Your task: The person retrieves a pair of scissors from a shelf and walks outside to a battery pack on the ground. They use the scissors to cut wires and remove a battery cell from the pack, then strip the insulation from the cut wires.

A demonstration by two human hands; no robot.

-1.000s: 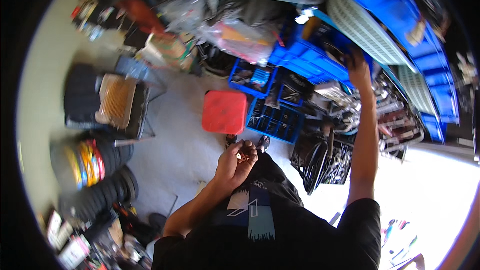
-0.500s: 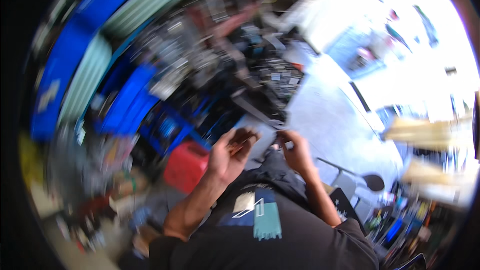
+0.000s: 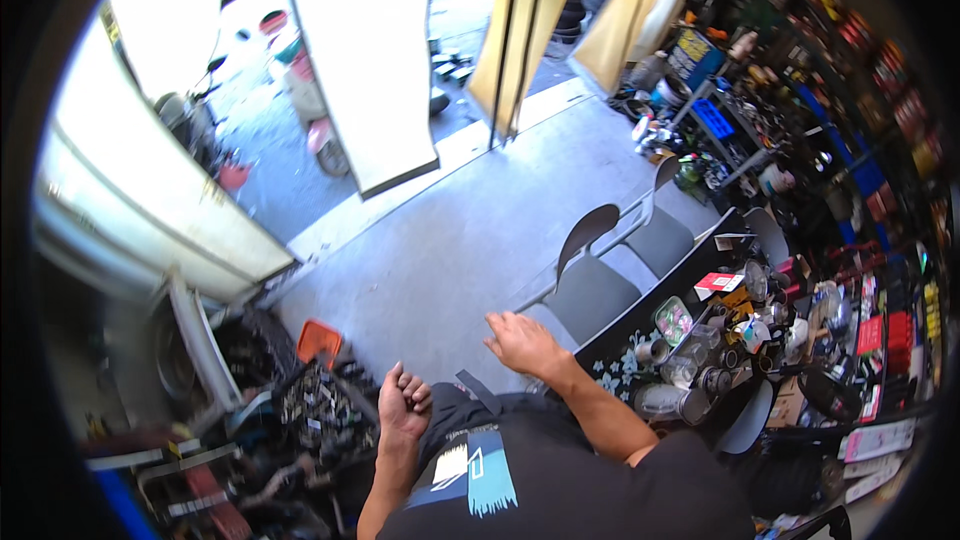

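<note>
From the head view, the grips are the tricky bit. The left hand is raised near the lap with its fingers curled in toward the palm, so whatever might be inside is hidden; can't tell if it's gripping anything. The right hand is back-up, fingers loosely bent and pointing left, and the palm is out of sight — can't call that grip either. The left forearm gets cut off at the bottom edge, and the far left side is a blurry, dark mess.

Nearest to both hands is a flat dark grey strip, sitting between them against the wearer's black clothing. Its long axis runs diagonally, upper left down to lower right. What it actually is, hard to say.

Just right of the right hand there's a grey-seated chair with a dark curved backrest, its back toward the doorway side and its seat by a black table with white flower print. That table is crowded with clear jars and other clutter. A second grey chair stands beyond — both are in the way toward the grey metal rack. Left of the left hand: a heap of dark metal parts and an orange plastic piece.
</note>
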